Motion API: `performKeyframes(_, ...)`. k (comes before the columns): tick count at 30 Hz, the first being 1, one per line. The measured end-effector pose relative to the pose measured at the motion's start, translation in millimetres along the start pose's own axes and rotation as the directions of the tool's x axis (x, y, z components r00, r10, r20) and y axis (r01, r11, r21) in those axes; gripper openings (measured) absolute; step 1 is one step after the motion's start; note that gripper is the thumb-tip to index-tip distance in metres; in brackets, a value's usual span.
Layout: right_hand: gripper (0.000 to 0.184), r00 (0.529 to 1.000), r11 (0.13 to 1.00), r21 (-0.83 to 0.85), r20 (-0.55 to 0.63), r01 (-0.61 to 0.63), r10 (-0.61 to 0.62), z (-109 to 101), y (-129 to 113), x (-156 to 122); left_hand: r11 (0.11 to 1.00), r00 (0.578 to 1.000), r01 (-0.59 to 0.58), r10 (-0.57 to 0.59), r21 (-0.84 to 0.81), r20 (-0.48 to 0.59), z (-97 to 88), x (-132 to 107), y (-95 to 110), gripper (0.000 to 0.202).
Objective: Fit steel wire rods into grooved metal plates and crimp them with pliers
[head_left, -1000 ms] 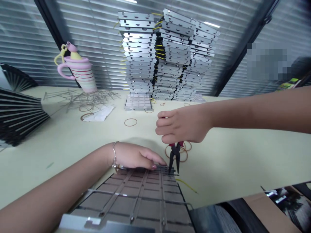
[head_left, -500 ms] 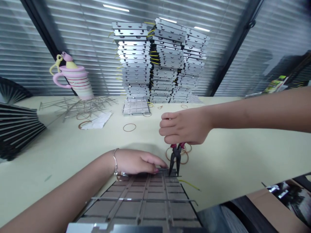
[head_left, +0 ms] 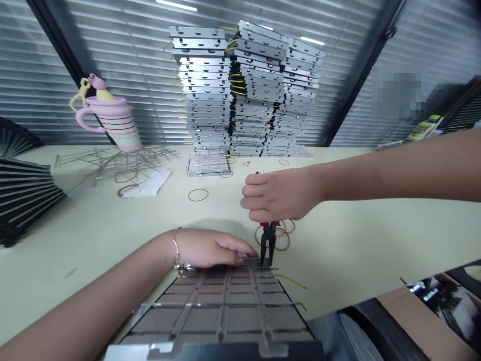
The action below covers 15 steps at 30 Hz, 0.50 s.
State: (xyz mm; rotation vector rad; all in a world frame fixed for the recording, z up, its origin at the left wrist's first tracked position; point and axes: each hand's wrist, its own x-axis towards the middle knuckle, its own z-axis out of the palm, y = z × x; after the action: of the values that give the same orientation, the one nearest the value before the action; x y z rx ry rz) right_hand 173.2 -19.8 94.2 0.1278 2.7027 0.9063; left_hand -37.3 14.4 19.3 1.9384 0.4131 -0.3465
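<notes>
Head view: a metal-framed panel [head_left: 203, 318] is seen at the bottom centre of the frame, its flanged near edge cut off by the border. Its long axis appears to run up the frame towards the middle, with thin rods laid across it and a yellow wire [head_left: 291, 280] pointed out to the right from its far right corner. Over its far edge the left hand [head_left: 210, 248] is laid, thumb and forefinger slightly parted, presumably so that the panel is kept steady; the other fingers are hidden, so whether the edge is pinched cannot be told. By the right hand [head_left: 281, 193] the pliers [head_left: 268, 232] are gripped in a closed fist, handles up and slightly parted jaws pointed down at the far right corner. They seem to be held nearly upright so that the rod ends there can be reached; contact cannot be made out. Beside the pliers, rubber bands [head_left: 289, 240] are scattered on the desk [head_left: 361, 240]. Farther out, stacked panels [head_left: 208, 95] are piled at the upper centre, probably to save room, with loose rods [head_left: 139, 160] heaped at the left.
</notes>
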Motion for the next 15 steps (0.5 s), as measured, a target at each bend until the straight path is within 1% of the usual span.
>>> performKeyframes(4,0.027,0.996,0.994,-0.104,-0.089,-0.040,0.030,-3.0,-4.9,-3.5,1.000,1.000,0.008,-0.008,0.027,0.001,-0.1,-0.5,2.0,0.036)
performKeyframes(7,0.027,0.991,0.986,-0.150,-0.126,-0.071,0.052,-2.6,-7.9,-12.4,0.999,1.000,0.009,-0.010,0.050,0.030,-0.4,-1.2,5.0,0.037)
performKeyframes(9,0.024,0.985,0.978,-0.155,-0.125,-0.136,0.117,1.6,-11.2,-22.0,0.998,0.999,0.021,-0.024,0.054,0.038,-0.4,-1.6,7.0,0.038)
performKeyframes(10,0.022,0.976,0.969,-0.146,-0.121,-0.200,0.183,4.8,-13.7,-27.5,0.998,0.999,0.031,-0.033,0.057,0.036,-0.4,-1.8,7.8,0.038)
performKeyframes(11,0.019,0.957,0.952,-0.124,-0.113,-0.281,0.267,8.6,-17.1,-33.2,0.997,0.998,0.040,-0.042,0.060,0.036,-0.3,-1.8,8.4,0.038)
performKeyframes(12,0.016,0.929,0.926,-0.088,-0.096,-0.367,0.359,12.5,-21.4,-38.5,0.997,0.998,0.046,-0.048,0.062,0.037,-0.4,-1.8,8.7,0.038)
performKeyframes(15,0.002,0.808,0.806,0.069,-0.008,-0.588,0.589,22.3,-38.8,-49.7,0.999,0.999,0.034,-0.036,0.034,0.032,-0.3,-0.9,7.1,0.037)
